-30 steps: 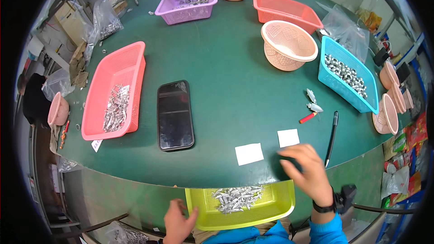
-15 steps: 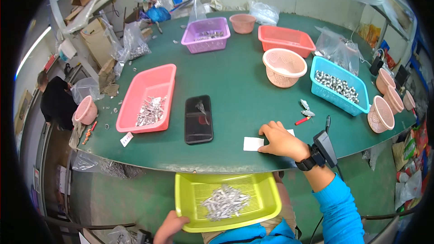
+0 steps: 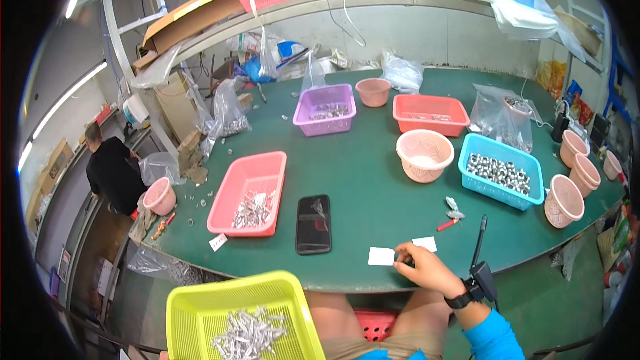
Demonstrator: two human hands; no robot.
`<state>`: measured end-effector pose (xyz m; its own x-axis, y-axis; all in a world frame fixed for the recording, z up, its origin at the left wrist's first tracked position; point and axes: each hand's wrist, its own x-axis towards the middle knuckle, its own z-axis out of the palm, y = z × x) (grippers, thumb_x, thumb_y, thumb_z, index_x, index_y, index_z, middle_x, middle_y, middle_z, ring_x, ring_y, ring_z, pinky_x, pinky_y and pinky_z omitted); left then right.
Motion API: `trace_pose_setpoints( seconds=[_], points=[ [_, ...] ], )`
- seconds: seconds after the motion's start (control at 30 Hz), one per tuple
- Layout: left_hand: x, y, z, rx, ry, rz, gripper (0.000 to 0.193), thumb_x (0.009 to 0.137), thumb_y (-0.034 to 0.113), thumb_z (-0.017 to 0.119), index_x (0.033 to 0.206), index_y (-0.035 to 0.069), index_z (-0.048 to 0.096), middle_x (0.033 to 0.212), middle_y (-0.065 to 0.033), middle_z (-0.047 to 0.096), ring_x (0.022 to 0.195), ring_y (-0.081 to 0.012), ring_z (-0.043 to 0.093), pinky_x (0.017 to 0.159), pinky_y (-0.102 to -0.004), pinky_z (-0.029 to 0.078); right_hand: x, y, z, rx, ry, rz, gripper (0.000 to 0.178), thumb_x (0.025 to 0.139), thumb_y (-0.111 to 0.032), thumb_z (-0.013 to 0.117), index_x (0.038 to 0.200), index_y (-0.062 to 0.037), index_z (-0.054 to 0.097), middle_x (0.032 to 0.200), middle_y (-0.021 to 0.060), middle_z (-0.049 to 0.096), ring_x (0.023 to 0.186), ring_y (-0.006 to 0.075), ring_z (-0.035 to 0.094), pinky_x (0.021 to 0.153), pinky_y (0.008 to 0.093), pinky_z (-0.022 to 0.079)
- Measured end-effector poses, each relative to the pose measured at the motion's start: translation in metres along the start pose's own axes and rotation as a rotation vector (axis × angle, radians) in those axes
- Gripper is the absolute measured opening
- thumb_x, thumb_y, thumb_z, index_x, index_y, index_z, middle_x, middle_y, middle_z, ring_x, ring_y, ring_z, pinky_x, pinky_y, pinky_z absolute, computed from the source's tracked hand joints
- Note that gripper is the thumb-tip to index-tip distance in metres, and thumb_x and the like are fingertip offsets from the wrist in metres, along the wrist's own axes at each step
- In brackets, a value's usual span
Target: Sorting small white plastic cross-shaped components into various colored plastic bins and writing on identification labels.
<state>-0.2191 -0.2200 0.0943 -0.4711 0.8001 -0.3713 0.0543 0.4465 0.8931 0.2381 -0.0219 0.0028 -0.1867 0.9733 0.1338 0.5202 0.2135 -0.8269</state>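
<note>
A yellow-green plastic basket (image 3: pixel 181 323) with a heap of small silvery metal pieces (image 3: pixel 250 335) is tilted at the lower left, in front of the table edge. My left hand (image 3: pixel 164 356) holds it at the lower left, and only a sliver of that hand shows. At the table's front my right hand (image 3: pixel 427 269) rests with bent fingers, thumb and forefinger apart. Its fingertips are beside a white paper slip (image 3: pixel 381 257), perhaps touching it. A second white slip (image 3: pixel 425 244) lies just beyond the knuckles.
A black phone (image 3: pixel 313 225) lies near a pink basket (image 3: pixel 279 187) of metal pieces. To the right stand a blue basket (image 3: pixel 472 183) of shiny rings and a round peach basket (image 3: pixel 425 172). A red pen-like tool (image 3: pixel 449 225) lies nearby. Another person (image 3: pixel 115 172) stands at far left.
The yellow-green basket has moved from in front of my body to the left, with my left hand. My right hand has shifted slightly, uncovering more of the second slip. The view has tipped up.
</note>
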Motion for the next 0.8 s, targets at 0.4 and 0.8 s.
trace_pose_setpoints(
  seconds=[0.4, 0.8],
  points=[
    [0.157, 0.102, 0.263, -0.145, -0.516, 0.205, 0.026, 0.067, 0.003, 0.043, 0.09, -0.006, 0.053, 0.077, -0.0109, 0.058, 0.066, -0.0167, 0.056, 0.059, -0.0246, 0.045, 0.012, -0.015, -0.07, 0.835, -0.079, 0.226, 0.048, 0.086, -0.036, 0.033, 0.123, -0.0063, 0.023, 0.103, 0.0105, 0.047, 0.084, 0.016, 0.05, 0.07, 0.0266, 0.043],
    [0.189, 0.132, 0.296, -0.013, -0.935, -0.203, 0.048, 0.079, 0.04, 0.046, 0.09, -0.006, 0.053, 0.07, -0.0136, 0.058, 0.059, -0.0186, 0.056, 0.053, -0.0252, 0.047, 0.152, -0.22, -0.193, 0.392, 0.37, -0.58, 0.027, 0.081, -0.018, 0.044, 0.101, -0.0006, 0.043, 0.083, 0.0095, 0.053, 0.072, 0.0157, 0.052, 0.064, 0.0267, 0.043]
  ],
)
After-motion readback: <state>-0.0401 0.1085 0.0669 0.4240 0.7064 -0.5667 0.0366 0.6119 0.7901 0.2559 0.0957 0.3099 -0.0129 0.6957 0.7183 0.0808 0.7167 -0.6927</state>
